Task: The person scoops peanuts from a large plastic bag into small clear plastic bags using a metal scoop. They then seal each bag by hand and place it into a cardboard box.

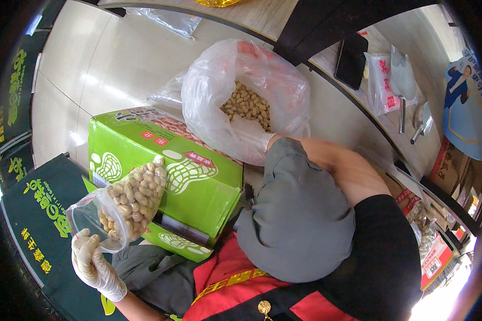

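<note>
My left hand (92, 261), in a thin white glove, grips the rim of a clear zip-top plastic bag (118, 218) at the lower left. Unshelled peanuts (138, 192) fill much of this bag, which lies tilted against a green printed cardboard box (201, 200). My right hand (251, 134), also gloved, reaches into a large translucent plastic sack (209, 88). Loose unshelled peanuts (247, 104) show through the sack's mouth. The right fingers are at the peanuts but blurred against the pale plastic, so their grip is unclear.
A grey cap (297, 216) covers much of the lower middle. On the shelf at right lie a black phone (351, 60), a plastic packet (379, 84) and two metal scoops (401, 76). A dark post (317, 28) stands beyond the sack. Dark green printed panels (32, 212) line the left.
</note>
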`<state>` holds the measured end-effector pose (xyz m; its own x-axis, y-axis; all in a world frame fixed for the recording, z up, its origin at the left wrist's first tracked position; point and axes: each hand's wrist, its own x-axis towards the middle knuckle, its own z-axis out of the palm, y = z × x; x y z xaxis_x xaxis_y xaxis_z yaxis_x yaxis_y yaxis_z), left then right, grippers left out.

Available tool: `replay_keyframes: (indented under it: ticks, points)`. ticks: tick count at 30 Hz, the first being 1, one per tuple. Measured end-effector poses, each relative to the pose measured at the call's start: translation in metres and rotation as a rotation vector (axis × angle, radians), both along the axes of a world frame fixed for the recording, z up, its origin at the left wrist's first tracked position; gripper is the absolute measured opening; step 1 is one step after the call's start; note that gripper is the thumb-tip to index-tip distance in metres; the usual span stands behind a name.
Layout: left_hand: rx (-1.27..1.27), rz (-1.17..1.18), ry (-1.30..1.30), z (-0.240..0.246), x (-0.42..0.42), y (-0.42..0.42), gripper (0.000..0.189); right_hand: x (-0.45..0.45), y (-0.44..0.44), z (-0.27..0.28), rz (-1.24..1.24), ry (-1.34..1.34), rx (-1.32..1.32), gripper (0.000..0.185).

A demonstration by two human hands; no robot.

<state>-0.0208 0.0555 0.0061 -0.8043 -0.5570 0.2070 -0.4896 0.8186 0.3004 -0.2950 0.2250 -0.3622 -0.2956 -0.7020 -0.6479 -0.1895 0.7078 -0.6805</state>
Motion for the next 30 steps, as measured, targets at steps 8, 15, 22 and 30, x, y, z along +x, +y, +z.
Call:
replay_keyframes:
  ticks: [8, 15, 22, 30]
  points:
    - [-0.040, -0.013, -0.020, 0.003, 0.003, 0.004, 0.018, -0.032, 0.019, 0.004, -0.136, -0.678, -0.268, 0.042]
    - [-0.022, -0.098, -0.029, 0.007, -0.007, 0.001, 0.016, -0.065, 0.030, -0.012, -0.587, -1.144, -0.350, 0.039]
    - [-0.016, -0.110, -0.008, 0.011, -0.013, 0.008, 0.026, -0.081, 0.032, 0.058, -0.343, -0.689, -0.184, 0.032]
    - [-0.021, -0.238, -0.049, 0.031, -0.002, 0.006, 0.021, -0.092, -0.016, 0.287, 0.020, -0.696, -0.490, 0.035]
